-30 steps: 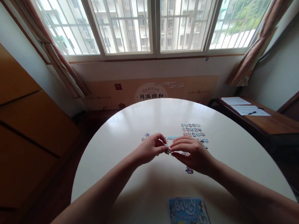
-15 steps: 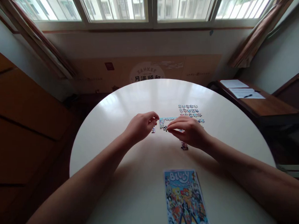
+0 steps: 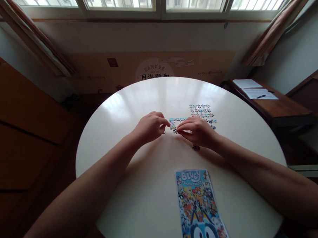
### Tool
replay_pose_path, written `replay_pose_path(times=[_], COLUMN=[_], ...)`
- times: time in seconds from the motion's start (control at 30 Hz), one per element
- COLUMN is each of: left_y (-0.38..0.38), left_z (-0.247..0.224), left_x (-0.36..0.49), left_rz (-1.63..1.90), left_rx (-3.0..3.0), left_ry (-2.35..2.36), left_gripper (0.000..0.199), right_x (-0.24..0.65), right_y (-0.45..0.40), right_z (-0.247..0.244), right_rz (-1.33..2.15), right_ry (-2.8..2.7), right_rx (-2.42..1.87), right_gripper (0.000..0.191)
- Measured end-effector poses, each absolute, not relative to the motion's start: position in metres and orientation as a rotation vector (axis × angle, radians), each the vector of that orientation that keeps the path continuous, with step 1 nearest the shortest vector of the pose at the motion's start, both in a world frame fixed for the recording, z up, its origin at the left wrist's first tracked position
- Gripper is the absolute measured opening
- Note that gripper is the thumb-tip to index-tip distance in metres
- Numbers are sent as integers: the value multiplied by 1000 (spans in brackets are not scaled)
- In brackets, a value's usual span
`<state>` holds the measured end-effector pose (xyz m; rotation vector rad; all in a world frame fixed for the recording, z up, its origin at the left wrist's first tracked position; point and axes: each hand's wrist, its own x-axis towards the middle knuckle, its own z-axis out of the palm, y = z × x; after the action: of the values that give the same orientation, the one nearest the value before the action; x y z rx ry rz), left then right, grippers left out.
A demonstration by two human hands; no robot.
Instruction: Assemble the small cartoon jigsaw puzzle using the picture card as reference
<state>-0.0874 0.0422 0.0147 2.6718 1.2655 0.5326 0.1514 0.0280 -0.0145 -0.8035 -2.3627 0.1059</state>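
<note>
A partly joined jigsaw puzzle (image 3: 178, 119) lies on the white table, its top and left border forming a corner. My right hand (image 3: 199, 130) pinches a small puzzle piece (image 3: 175, 131) at the lower end of the left border and covers part of the puzzle. At the corner's left side is my left hand (image 3: 152, 126), its fingers curled and the tips close together by the border. What those fingers hold, if anything, is hidden. Loose puzzle pieces (image 3: 200, 111) lie in rows behind my right hand. Below it is a small dark cluster of pieces (image 3: 195, 147).
A Bluey picture sheet (image 3: 198, 201) lies on the near part of the round table (image 3: 141, 200). On the right stands a wooden desk (image 3: 290, 108) with papers (image 3: 260, 93) and a pen. Windows and a printed cardboard panel (image 3: 88, 69) are beyond the table.
The camera view has tilted down, showing more of the picture sheet. My left hand has shifted slightly right, covering more of the pieces beneath it. My right hand stays at the left border's lower end.
</note>
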Motion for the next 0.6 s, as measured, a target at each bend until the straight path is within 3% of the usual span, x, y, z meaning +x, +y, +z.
replay_pose_path(times=[0.6], left_y=[43], left_z=[7], left_x=[-90], left_rz=[428], left_rx=[2658], left_ry=[1337], left_gripper=[41], right_x=[146], right_y=[33], right_z=[-17], right_rz=[42], right_ry=[-2414], right_rx=[-803], right_gripper=[14])
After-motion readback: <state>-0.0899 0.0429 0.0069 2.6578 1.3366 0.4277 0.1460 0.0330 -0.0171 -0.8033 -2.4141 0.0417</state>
